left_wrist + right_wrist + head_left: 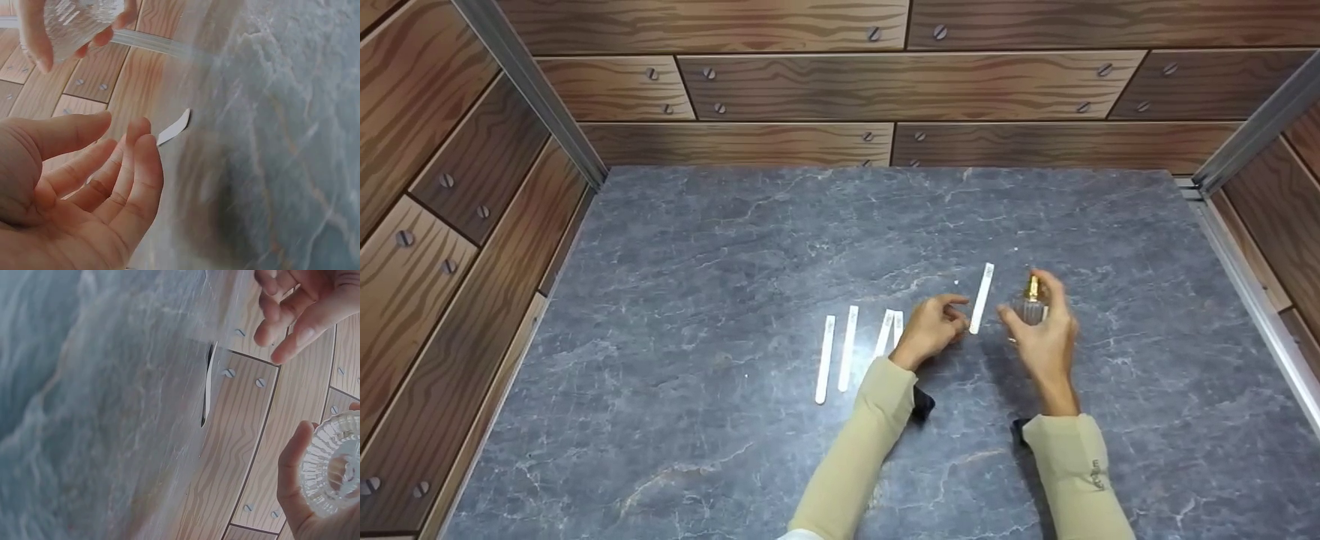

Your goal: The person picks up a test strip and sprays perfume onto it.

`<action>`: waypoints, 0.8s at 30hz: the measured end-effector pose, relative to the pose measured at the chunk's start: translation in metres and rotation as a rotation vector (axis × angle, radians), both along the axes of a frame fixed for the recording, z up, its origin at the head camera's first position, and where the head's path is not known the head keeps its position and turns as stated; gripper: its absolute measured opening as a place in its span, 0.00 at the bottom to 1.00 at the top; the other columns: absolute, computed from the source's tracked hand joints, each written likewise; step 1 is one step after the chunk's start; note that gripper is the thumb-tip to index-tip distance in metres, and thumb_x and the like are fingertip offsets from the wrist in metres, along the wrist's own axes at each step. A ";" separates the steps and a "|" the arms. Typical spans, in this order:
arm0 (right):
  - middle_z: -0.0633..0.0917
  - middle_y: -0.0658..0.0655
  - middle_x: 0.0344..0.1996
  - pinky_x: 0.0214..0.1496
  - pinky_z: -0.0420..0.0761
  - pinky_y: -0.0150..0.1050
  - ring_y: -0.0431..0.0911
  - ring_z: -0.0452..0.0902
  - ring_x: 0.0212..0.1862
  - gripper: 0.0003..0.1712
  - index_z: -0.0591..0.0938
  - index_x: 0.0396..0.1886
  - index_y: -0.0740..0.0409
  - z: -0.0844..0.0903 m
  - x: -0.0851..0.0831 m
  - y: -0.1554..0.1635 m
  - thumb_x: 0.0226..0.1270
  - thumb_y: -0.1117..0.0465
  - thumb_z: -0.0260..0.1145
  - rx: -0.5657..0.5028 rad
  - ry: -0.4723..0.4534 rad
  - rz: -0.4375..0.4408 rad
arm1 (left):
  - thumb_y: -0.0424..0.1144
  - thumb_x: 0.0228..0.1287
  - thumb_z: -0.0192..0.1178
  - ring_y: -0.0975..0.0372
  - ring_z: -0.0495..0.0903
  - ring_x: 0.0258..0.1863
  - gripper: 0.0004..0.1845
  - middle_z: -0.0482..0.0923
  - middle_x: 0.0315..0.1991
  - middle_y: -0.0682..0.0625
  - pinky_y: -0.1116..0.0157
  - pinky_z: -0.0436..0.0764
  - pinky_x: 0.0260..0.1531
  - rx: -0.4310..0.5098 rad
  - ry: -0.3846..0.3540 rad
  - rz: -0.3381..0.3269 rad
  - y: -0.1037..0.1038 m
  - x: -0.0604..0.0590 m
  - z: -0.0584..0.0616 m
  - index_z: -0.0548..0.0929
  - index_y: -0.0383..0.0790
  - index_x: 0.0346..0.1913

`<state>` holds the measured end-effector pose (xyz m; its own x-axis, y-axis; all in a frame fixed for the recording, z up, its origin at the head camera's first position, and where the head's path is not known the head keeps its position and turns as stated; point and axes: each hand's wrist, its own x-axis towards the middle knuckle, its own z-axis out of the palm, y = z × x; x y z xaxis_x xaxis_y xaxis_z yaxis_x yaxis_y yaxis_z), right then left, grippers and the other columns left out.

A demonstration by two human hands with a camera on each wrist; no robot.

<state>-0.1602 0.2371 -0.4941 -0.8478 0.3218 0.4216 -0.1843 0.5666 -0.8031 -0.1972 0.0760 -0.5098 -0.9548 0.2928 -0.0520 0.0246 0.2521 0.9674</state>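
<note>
Meanwhile the right hand (pixel 1046 334) grips a ribbed glass bottle (pixel 1030 304); the left hand (pixel 934 326) hangs loosely uncurled beside flat white strips (pixel 847 349).

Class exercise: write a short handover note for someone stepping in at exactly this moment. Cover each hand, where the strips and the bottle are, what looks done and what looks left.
Right hand: grips a small clear glass perfume bottle with a gold top, lifted off the grey table.
Left hand: holds nothing, fingers loosely curled, next to the near end of one white paper strip lying on the table.
Other white strips: lying in a row to the left of the left hand.
Done: bottle picked up, one strip set apart from the row.
Left: probably spraying the strips; none looks handled yet.
</note>
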 end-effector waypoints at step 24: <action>0.86 0.69 0.42 0.26 0.72 0.22 0.34 0.74 0.29 0.35 0.78 0.61 0.60 -0.003 0.000 0.002 0.52 0.75 0.76 -0.017 0.055 -0.008 | 0.23 0.64 0.64 0.59 0.86 0.37 0.22 0.83 0.48 0.38 0.70 0.83 0.29 -0.009 0.025 0.026 -0.040 0.016 0.006 0.80 0.30 0.62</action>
<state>-0.1603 0.2392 -0.4975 -0.8208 0.3365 0.4617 -0.2236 0.5545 -0.8016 -0.1809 0.0363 -0.5037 -0.9631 0.2676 -0.0301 0.0426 0.2616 0.9642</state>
